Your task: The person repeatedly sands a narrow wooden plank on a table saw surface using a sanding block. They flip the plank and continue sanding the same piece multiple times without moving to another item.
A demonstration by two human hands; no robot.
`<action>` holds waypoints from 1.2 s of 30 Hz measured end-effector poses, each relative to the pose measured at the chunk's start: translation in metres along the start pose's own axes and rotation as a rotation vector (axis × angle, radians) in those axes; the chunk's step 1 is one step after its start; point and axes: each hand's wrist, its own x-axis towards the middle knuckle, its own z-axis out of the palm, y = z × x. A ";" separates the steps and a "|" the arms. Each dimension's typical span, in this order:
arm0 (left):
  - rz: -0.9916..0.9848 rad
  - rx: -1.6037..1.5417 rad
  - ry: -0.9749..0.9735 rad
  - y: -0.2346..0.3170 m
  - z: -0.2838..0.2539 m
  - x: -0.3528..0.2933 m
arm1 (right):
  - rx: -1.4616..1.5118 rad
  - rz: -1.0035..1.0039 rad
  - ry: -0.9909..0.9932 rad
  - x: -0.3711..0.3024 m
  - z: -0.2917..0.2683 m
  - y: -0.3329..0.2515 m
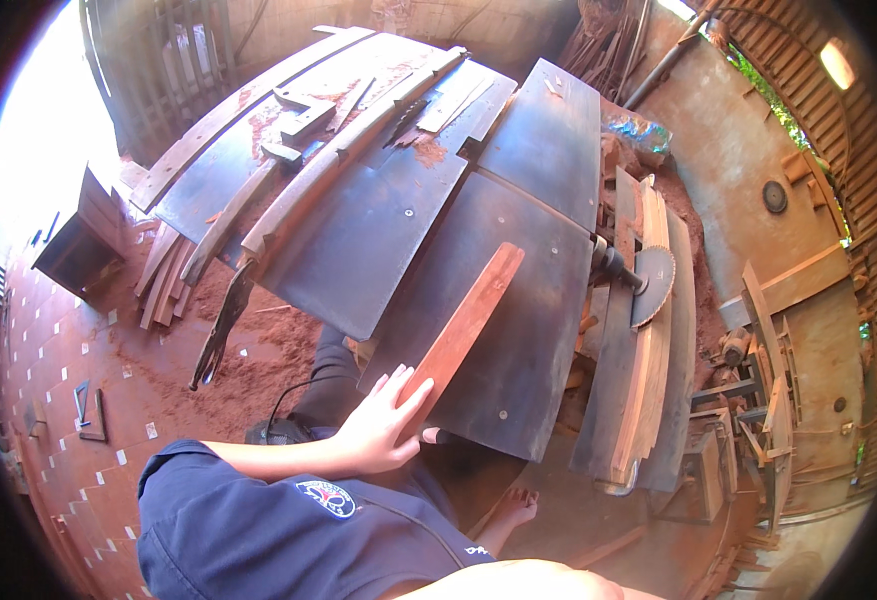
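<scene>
Reddish wooden strip (466, 322) runs diagonally up-right across the table (518, 330), left hand (383, 425) fingers spread flat on its near end.

a: what's under the hand?
b: a long reddish-brown wooden strip (468, 325), flat and narrow, smooth-faced.
a: how does it lie?
b: slanted across the dark metal table, near end under the fingers, far end pointing up-right.

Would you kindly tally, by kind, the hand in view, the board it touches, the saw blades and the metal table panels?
Hands: 1, the left hand, resting on the board's near end
Reddish wooden boards on the table: 1
Circular saw blades: 1
Dark metal table panels: 3
Total: 6
</scene>
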 end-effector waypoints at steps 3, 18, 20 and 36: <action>-0.001 0.000 0.030 -0.004 0.001 -0.012 | -0.492 0.063 -0.139 -0.053 0.026 -0.004; 0.074 -0.193 0.067 -0.014 0.004 -0.010 | -1.536 -0.128 -1.246 -0.269 0.272 -0.185; 0.083 -0.207 0.065 -0.016 0.005 -0.010 | -1.465 -0.316 -1.313 -0.277 0.307 -0.199; 0.083 -0.301 0.113 -0.009 0.001 -0.011 | 0.319 0.349 -1.017 -0.111 0.578 -0.038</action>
